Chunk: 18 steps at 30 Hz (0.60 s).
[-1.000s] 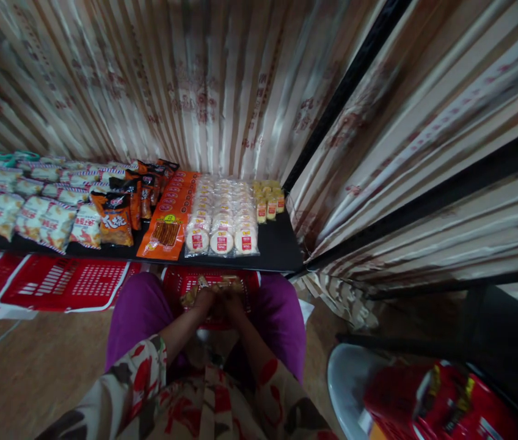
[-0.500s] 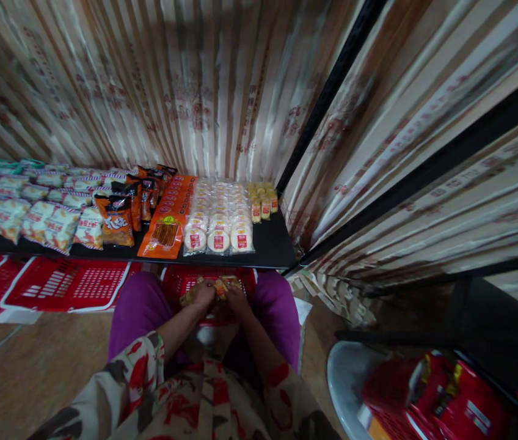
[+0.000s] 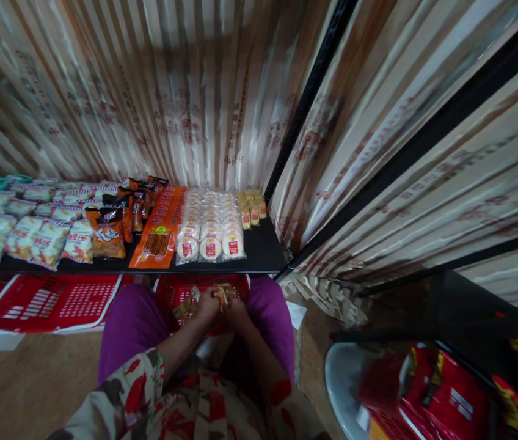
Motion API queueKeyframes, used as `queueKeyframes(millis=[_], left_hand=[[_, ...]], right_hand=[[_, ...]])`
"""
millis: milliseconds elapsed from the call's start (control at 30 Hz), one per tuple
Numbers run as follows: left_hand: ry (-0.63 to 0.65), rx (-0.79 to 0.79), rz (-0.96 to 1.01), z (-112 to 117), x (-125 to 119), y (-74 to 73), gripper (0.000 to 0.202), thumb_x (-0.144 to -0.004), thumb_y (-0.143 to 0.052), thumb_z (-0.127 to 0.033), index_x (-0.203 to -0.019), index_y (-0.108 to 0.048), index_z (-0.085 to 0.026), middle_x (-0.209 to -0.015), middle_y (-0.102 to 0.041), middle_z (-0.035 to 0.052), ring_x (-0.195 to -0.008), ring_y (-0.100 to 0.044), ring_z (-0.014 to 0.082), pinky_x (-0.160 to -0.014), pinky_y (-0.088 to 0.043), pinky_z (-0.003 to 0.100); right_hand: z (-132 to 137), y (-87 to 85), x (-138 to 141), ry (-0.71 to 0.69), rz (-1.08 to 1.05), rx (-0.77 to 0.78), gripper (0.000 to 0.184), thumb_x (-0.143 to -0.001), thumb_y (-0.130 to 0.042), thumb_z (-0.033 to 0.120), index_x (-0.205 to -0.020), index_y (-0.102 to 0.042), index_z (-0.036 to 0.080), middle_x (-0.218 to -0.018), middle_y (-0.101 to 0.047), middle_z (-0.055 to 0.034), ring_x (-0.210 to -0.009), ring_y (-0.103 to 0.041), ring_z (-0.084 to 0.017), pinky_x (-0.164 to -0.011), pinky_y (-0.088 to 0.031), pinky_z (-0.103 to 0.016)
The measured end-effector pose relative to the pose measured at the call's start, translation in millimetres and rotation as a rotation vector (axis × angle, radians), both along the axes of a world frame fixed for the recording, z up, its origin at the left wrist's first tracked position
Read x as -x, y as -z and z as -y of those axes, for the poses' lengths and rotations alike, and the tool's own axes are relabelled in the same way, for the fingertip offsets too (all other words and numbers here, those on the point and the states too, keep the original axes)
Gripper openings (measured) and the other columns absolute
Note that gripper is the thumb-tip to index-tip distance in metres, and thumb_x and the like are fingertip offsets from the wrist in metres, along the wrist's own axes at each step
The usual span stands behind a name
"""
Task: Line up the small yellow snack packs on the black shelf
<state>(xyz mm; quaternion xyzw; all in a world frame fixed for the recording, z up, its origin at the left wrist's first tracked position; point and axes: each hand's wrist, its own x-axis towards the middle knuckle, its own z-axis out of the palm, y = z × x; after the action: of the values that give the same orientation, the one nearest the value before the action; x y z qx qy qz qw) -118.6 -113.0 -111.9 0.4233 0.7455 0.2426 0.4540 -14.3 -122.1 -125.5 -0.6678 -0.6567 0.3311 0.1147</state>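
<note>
Between my knees, over a red plastic basket [image 3: 246,281], my left hand [image 3: 207,304] and my right hand [image 3: 236,313] meet with fingers closed on a small yellow snack packet [image 3: 222,296]. The packet has some red on it; its lower part is hidden by my fingers. More yellow packets [image 3: 184,308] lie in the basket, left of my left hand. Ahead on a black shelf [image 3: 259,247], a small group of similar yellow packets [image 3: 253,206] stands at the right end. Beside them are rows of round white crackers [image 3: 210,247] in clear wrappers.
Left along the shelf are a flat orange snack bag [image 3: 154,241], orange-black bags [image 3: 109,234] and several white bags [image 3: 48,241]. Another red basket [image 3: 57,299] sits below. A black post [image 3: 305,101] and curtain rise behind. At right, a pale basin [image 3: 341,379] stands near red packages [image 3: 455,391].
The camera view has shifted slightly, so the shelf appears lower and further left. My hands have drawn closer together around the packet over the basket.
</note>
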Motion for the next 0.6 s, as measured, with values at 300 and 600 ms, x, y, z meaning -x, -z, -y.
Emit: queueKeyframes(millis=[300, 600], left_hand=[[0.006, -0.014, -0.021, 2.9, -12.7, -14.4, 0.031, -0.076, -0.048, -0.008, -0.102, -0.063, -0.015, -0.088, -0.07, 0.0052, -0.076, -0.064, 0.0135, -0.071, -0.048, 0.021], [0.057, -0.062, -0.041, 0.5, -19.0, -29.3, 0.026, -0.077, -0.048, -0.007, -0.098, -0.062, -0.015, -0.1, -0.068, 0.0065, -0.091, -0.063, 0.0139, -0.082, -0.045, 0.021]], right_hand=[[1.7, -12.4, -5.7, 0.005, 0.043, 0.033, 0.036, -0.085, -0.039, 0.021, -0.111, -0.059, 0.006, -0.102, -0.068, -0.0193, -0.097, -0.064, -0.024, -0.083, -0.045, -0.028], [4.3, -18.0, -9.8, 0.12, -0.042, -0.017, 0.037, -0.085, -0.04, 0.033, -0.104, -0.062, 0.011, -0.094, -0.07, -0.0171, -0.09, -0.066, -0.025, -0.074, -0.048, -0.029]])
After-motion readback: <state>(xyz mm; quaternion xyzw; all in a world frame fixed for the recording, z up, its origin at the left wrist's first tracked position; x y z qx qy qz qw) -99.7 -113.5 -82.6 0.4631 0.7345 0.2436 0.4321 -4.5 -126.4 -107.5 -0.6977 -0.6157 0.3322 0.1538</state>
